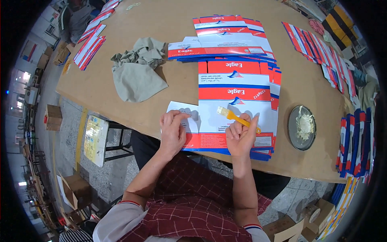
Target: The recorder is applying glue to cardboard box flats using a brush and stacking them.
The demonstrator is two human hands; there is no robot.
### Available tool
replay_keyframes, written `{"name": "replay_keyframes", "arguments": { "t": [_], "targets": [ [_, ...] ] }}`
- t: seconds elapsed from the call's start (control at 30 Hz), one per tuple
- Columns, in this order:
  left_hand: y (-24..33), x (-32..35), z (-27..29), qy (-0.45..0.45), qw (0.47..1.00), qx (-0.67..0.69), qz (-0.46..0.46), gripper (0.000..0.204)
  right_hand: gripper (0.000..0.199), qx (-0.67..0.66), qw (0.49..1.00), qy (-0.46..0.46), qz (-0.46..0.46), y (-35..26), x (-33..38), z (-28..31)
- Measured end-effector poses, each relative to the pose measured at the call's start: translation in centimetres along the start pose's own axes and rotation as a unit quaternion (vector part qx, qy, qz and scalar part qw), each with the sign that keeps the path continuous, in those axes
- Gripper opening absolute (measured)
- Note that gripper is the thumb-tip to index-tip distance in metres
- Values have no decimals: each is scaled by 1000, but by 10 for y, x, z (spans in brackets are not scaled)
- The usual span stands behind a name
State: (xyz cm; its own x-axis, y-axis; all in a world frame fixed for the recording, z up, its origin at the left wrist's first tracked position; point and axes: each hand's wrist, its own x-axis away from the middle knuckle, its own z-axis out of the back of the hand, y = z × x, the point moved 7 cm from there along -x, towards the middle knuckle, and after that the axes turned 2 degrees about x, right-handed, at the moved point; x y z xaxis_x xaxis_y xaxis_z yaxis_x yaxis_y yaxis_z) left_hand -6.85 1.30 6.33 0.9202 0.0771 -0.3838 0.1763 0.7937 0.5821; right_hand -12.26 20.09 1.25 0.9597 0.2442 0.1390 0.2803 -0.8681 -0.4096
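My left hand (pixel 173 131) hovers over or rests on the left side flap of the top flat carton (pixel 234 97), its fingers loosely bent and apart; contact with the board is hard to judge. In my right hand (pixel 243 139) is a brush (pixel 231 116) with a yellow handle and pale bristles, pointing up and left above the carton's white panel. That carton is red, white and blue and lies on a stack of similar ones at the table's near edge. To the right stands a round dark dish (pixel 301 128) with a whitish paste in it.
A crumpled grey-green cloth (pixel 139 70) lies on the brown table (pixel 177 86), left of the cartons. More flat cartons (pixel 229 34) are piled farther back, with rows at left and right (pixel 318 52). A stool (pixel 96 139) stands left of the table; other people's parts show at the far edges.
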Motion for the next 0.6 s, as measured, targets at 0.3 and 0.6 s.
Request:
{"name": "replay_keyframes", "arguments": {
  "t": [0.3, 0.6],
  "targets": [
    [-10, 18, 10, 97, 992, 69, -29, 25, 10, 218, 976, -23, 15, 7, 13, -19],
    [-4, 23, 11, 111, 991, -4, -72, 26, 24, 363, 931, 25, 1, 22, 46, -25]
  ]
}}
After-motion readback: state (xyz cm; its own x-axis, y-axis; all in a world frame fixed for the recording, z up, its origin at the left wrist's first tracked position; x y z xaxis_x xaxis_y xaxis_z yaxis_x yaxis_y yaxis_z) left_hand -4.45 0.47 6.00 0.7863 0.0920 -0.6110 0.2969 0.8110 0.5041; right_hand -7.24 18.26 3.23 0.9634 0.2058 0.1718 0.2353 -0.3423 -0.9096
